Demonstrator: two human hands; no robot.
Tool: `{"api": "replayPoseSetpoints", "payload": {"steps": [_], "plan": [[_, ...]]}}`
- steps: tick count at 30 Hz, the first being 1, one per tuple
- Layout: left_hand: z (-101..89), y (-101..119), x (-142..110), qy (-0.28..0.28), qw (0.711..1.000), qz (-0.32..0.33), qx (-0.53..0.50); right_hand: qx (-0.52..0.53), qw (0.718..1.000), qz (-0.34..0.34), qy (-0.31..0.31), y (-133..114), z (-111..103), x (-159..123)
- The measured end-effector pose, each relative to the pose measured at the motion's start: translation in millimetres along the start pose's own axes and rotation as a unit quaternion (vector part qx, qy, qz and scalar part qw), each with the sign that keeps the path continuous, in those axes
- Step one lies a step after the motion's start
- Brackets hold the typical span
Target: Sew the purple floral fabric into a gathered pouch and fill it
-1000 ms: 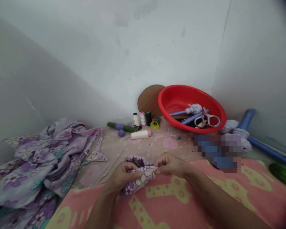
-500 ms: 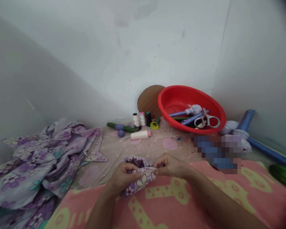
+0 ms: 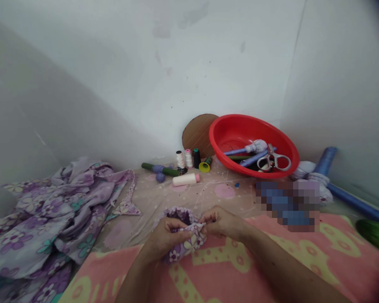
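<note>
L hand (image 3: 166, 237) & R hand (image 3: 222, 223) pinch floral fabric (image 3: 189, 248); red basin (image 3: 240, 122) w/ scissors (image 3: 273, 162) beyond.

And there it was, folks: not one readable word! The thread spools (image 3: 180, 159) and the red plastic basin (image 3: 213, 139) showed no legible label, brand or number at all.

A home sewing corner: thread spools (image 3: 185, 159), a red plastic basin (image 3: 236, 134), floral fabric (image 3: 50, 219), a pink blanket (image 3: 331, 261) against white plaster walls (image 3: 145, 75).

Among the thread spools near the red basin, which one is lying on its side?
The cream spool with the pink end lies on its side, nearest the edge. The white spool, pale pink spool and dark spool stand upright.
</note>
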State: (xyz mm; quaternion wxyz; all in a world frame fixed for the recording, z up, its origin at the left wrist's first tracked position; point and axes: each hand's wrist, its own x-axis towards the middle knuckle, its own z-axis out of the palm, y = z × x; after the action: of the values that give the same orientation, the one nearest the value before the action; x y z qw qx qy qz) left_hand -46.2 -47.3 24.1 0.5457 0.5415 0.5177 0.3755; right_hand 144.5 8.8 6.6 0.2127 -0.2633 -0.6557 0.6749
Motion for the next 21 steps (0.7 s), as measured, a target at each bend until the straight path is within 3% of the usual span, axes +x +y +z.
{"api": "replayPoseSetpoints", "payload": {"steps": [6,15,21], "plan": [[-3.9,-3.0,0.0,-0.005,0.998,-0.027,-0.064,0.045,0.999,0.026,-0.017,-0.2,-1.0,-2.4],[-5.4,-7.9,1.7,-0.017,0.998,-0.007,-0.054,0.086,0.994,0.059,-0.019,-0.3,7.3,-1.1],[-6.0,-1.6,0.8,0.014,0.997,-0.033,-0.071,0.110,0.993,0.047,-0.005,1.2,4.1,-0.5]]}}
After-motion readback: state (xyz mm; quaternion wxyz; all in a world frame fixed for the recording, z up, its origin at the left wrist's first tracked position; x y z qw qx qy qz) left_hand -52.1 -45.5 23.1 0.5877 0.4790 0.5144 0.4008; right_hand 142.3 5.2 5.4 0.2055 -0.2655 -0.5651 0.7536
